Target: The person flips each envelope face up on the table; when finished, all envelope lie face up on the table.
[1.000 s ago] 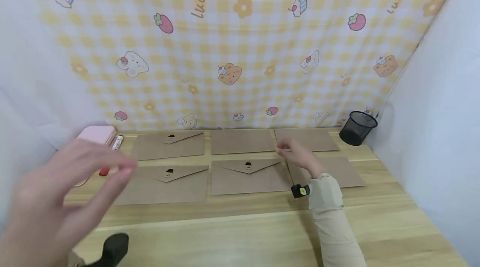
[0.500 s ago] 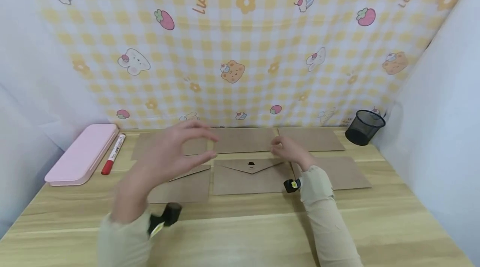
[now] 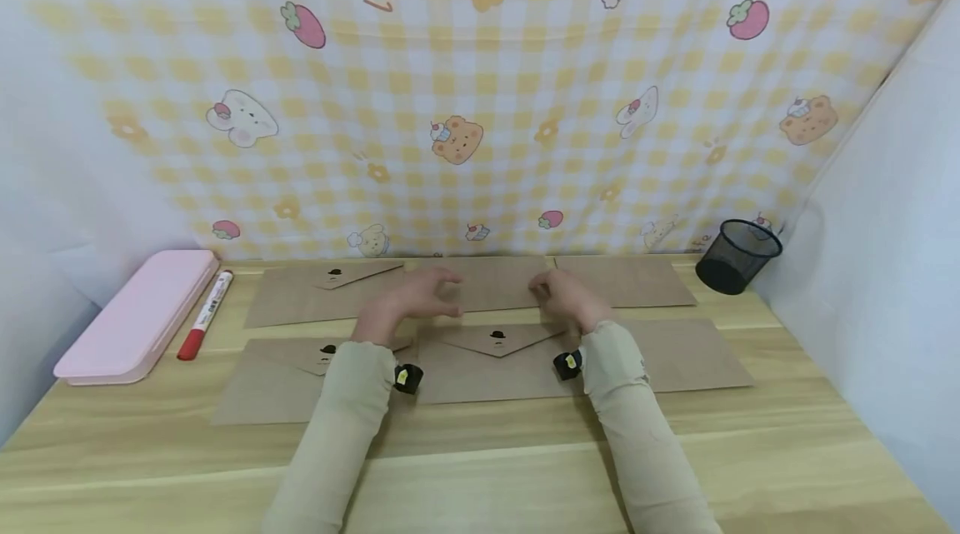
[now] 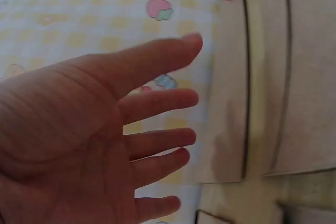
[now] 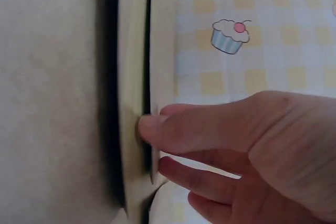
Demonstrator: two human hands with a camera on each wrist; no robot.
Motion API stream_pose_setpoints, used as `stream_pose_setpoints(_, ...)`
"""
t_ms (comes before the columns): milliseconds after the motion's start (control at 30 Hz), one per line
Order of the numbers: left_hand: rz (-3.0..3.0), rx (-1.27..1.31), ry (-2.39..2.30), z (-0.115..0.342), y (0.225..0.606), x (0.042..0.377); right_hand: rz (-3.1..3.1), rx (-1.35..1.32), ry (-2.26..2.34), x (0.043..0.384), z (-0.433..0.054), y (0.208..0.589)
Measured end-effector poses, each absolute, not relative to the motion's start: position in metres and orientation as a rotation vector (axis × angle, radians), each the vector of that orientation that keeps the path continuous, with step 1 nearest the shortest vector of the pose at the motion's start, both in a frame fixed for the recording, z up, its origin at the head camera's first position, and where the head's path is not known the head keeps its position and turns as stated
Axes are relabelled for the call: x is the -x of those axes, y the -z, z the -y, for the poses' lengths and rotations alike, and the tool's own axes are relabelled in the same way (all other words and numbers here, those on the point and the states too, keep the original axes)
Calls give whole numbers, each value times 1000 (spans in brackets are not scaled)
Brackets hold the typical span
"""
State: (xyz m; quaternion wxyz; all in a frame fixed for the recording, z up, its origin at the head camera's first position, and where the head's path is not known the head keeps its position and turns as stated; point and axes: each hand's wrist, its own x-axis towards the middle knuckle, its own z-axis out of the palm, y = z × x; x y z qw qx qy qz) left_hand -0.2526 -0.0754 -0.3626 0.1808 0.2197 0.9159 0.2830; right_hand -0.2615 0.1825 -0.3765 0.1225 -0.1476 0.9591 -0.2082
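Brown paper envelopes lie in two rows on the wooden table. My left hand [image 3: 420, 294] hovers at the left end of the back middle envelope [image 3: 498, 282], thumb and fingers spread apart; in the left wrist view its fingers [image 4: 160, 136] are straight and hold nothing. At that envelope's right end, my right hand [image 3: 572, 296] pinches the edge near a corner between thumb [image 5: 202, 128] and fingers. The back middle envelope has its plain side up. Below it, the front middle envelope [image 3: 487, 376] shows a flap with a small hat print.
Flap-side-up envelopes lie at back left [image 3: 292, 296] and front left [image 3: 262, 392]; plain ones at back right [image 3: 630, 280] and front right [image 3: 697, 355]. A pink case [image 3: 142, 313] and a red-capped marker [image 3: 206, 316] lie left. A black mesh pen holder [image 3: 738, 257] stands right.
My left hand has swung from the near left over to the back middle envelope's left end. My right hand has stayed near that envelope's right end. The head view has shifted slightly.
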Motion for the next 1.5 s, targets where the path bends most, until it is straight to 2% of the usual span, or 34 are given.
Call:
stream_pose_setpoints(233, -2672, -545, -804, 75, 379, 257, -2894, 554, 548, 264, -184, 380)
stream_pose_setpoints(633, -2772, -477, -1021, 90, 393, 270, -2831, 649, 778, 271, -200, 384)
stream_pose_setpoints(933, -2752, -181, -1425, 98, 401, 276, -2838, 389, 1236, 273, -207, 388)
stream_pose_setpoints(1100, -2716, -62, -1598, 101, 405, 274, -2940, 292, 1337, 270, -202, 389)
stream_pose_setpoints(1500, -2744, -79, -1688, 101, 404, 272, -3051, 344, 1398, 271, -198, 391)
